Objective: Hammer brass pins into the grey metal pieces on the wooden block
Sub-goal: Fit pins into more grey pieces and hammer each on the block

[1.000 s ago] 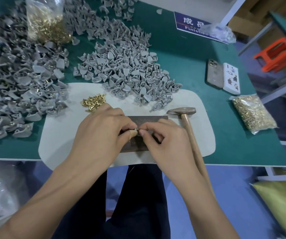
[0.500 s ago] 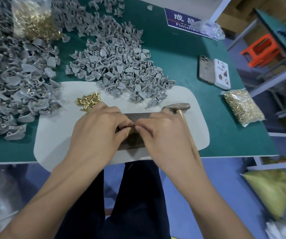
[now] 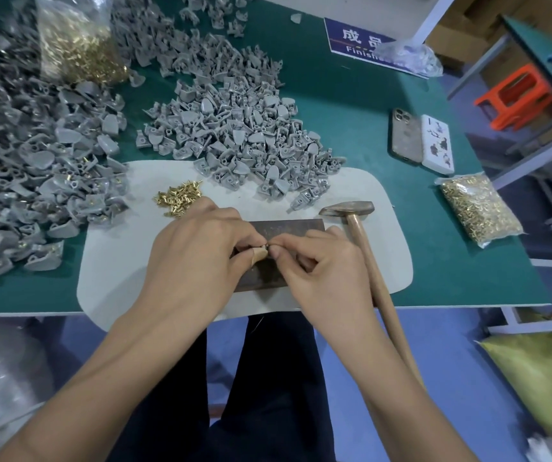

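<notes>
My left hand (image 3: 194, 258) and my right hand (image 3: 321, 271) meet fingertip to fingertip over the dark wooden block (image 3: 288, 230) on the white mat (image 3: 114, 271). Between the tips sits a small grey metal piece (image 3: 265, 245), mostly hidden; the left thumb and fingers pinch it, and the right thumb and forefinger pinch at a tiny brass pin against it. A taped left thumb tip shows. The hammer (image 3: 351, 211) lies to the right, head on the mat, wooden handle running under my right wrist. Loose brass pins (image 3: 178, 198) lie on the mat at upper left.
Heaps of grey metal pieces cover the left (image 3: 34, 181) and middle (image 3: 234, 135) of the green table. Bags of brass pins stand at back left (image 3: 74, 45) and right (image 3: 477, 208). Two phones (image 3: 421, 138) lie at right. An orange stool (image 3: 517, 95) stands beyond the table.
Both hands stay together over the block, fingertips shifting slightly on the small piece. The camera view has swayed a little; the hammer lies where it was.
</notes>
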Demonstrator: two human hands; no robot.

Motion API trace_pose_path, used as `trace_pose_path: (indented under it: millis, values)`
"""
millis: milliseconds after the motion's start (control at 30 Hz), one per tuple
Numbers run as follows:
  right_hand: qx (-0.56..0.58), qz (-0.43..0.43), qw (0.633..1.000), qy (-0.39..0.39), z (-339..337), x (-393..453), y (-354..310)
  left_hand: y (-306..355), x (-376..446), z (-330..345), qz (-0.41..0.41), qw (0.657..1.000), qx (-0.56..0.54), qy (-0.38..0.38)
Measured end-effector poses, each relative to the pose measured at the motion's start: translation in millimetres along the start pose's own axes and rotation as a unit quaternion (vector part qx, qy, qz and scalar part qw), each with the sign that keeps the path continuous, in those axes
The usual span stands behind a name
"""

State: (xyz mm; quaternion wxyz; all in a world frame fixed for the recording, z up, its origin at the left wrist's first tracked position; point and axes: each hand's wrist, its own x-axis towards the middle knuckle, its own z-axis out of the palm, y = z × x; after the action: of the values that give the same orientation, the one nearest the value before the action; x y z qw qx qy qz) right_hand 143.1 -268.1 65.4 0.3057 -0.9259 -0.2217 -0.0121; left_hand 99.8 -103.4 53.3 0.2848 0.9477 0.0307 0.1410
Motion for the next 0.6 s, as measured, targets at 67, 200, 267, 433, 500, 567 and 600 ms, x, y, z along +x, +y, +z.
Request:
trace_pose_path:
  millis: [67,200,267,433,500,567,600]
  values:
    - [-0.025,-0.008,1.0,0.008,0.2,-0.7,-2.5,-1.2,-0.2,0.9,-0.006,1.0,-0.005,0.002]
    - [-0.124,-0.06,0.991,0.002,-4.6,2.2,-10.3,-2.1,-1.2,2.3,-0.012,1.0,0.001,-0.003]
    - [-0.16,-0.079,0.984,-0.012,-6.9,4.2,-11.7,-1.9,-1.6,2.0,-0.009,1.0,0.013,-0.004]
    - [0.025,0.021,0.998,0.054,-32.5,6.6,24.3,1.1,-1.9,-0.4,-0.007,0.999,0.039,-0.003]
    - [-0.045,0.109,0.987,0.106,-44.1,5.7,50.1,4.1,-1.5,0.4,-0.011,0.999,0.036,-0.002]
    - [-0.147,0.219,0.964,0.038,-45.3,2.4,70.2,6.5,-1.5,2.5,-0.011,0.999,0.035,-0.004]
    - [-0.168,0.247,0.954,-0.006,-42.5,1.4,75.9,6.9,-1.2,3.3,-0.013,0.999,0.034,-0.004]
